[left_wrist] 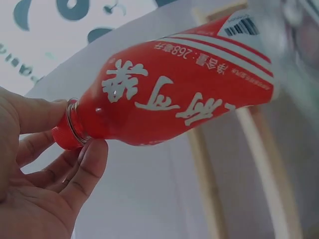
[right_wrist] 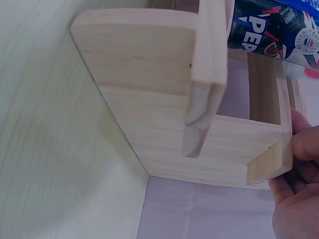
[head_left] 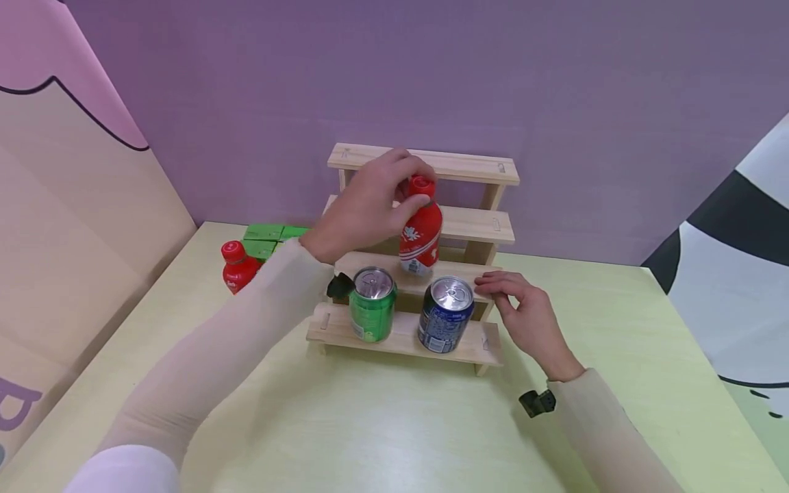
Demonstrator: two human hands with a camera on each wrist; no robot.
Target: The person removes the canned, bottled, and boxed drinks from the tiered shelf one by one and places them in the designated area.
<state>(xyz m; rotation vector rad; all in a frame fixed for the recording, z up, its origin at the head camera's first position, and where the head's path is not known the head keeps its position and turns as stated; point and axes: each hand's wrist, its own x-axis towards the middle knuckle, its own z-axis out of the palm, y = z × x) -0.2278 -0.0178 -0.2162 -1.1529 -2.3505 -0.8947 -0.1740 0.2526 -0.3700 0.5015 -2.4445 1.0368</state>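
Note:
My left hand (head_left: 372, 202) holds a red plastic bottle (head_left: 422, 236) by its capped neck, pinched between thumb and fingers. In the left wrist view, white characters mark the label of the red bottle (left_wrist: 149, 97). It stands nearly upright over the second step of a wooden tiered shelf (head_left: 403, 334); whether its base touches the board cannot be told. My right hand (head_left: 531, 320) grips the right end of that step, thumb and fingers around the board (right_wrist: 285, 144). A green can (head_left: 372, 311) and a dark blue Pepsi can (head_left: 445, 320) stand on the lowest step.
Another red bottle (head_left: 238, 267) stands on the table left of the shelf, partly behind my left arm. Green blocks or packs (head_left: 264, 233) lie behind it. A purple wall (head_left: 585, 137) rises behind the pale table (head_left: 370, 431).

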